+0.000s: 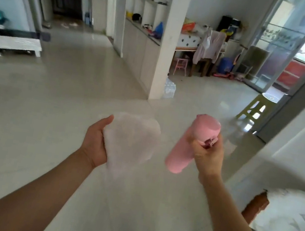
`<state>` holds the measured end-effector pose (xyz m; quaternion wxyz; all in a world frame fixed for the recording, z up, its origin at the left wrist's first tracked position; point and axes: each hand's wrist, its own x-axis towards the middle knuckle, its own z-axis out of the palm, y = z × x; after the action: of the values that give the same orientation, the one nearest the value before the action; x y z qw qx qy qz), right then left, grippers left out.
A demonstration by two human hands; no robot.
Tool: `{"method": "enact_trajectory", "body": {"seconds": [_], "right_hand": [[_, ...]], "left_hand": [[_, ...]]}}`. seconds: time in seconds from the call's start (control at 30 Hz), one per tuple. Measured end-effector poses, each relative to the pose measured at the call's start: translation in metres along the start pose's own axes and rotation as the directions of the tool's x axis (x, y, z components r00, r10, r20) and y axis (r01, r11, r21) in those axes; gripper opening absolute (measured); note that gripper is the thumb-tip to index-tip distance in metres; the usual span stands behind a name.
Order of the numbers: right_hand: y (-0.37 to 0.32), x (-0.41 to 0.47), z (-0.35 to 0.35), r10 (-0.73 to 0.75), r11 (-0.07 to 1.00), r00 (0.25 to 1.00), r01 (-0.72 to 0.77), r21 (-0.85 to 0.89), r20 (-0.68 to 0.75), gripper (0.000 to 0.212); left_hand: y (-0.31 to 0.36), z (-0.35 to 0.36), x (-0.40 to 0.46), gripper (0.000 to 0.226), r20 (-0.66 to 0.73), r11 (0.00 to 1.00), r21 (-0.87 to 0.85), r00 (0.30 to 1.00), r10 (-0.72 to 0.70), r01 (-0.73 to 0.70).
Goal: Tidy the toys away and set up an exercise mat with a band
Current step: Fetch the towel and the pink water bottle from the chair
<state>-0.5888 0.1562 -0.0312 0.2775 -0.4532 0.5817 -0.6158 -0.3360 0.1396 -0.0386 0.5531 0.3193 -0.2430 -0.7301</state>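
Pink bottle (191,144) is gripped near its cap by closed right hand (208,157) — rigid, prob. slick; soft white cloth (130,146), left of bottle, is clasped by left hand (95,142) — light, floppy.

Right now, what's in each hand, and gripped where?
Left hand holds a white cloth by its left edge. Right hand grips a pink bottle at its side near the cap end; the bottle is tilted.

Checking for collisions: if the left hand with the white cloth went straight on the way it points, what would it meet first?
Probably nothing close: ahead of the left hand and its white cloth lies open floor; the white pillar stands further off, though depth is unclear.
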Motion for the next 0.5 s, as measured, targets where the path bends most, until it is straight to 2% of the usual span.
{"method": "enact_trajectory", "body": {"seconds": [0.17,0.23,0.4,0.5], "right_hand": [[-0.002,0.013,0.104,0.020,0.997,0.973,-0.035,0.064,0.229,0.045],[0.000,0.020,0.136,0.028,0.996,0.959,-0.049,0.068,0.282,0.044],[0.005,0.045,0.233,0.025,0.993,0.877,-0.077,0.089,0.479,0.042],[0.012,0.065,0.289,0.019,0.990,0.811,-0.097,0.104,0.585,0.042]], "left_hand": [[0.053,-0.070,-0.006,0.039,-0.233,0.985,-0.071,0.963,0.136,-0.156],[0.064,-0.088,-0.008,0.038,-0.282,0.974,-0.111,0.946,0.161,-0.199],[0.096,-0.139,-0.008,0.035,-0.413,0.944,-0.073,0.872,0.264,-0.321],[0.111,-0.163,0.002,0.034,-0.494,0.915,-0.031,0.802,0.336,-0.402]]}}
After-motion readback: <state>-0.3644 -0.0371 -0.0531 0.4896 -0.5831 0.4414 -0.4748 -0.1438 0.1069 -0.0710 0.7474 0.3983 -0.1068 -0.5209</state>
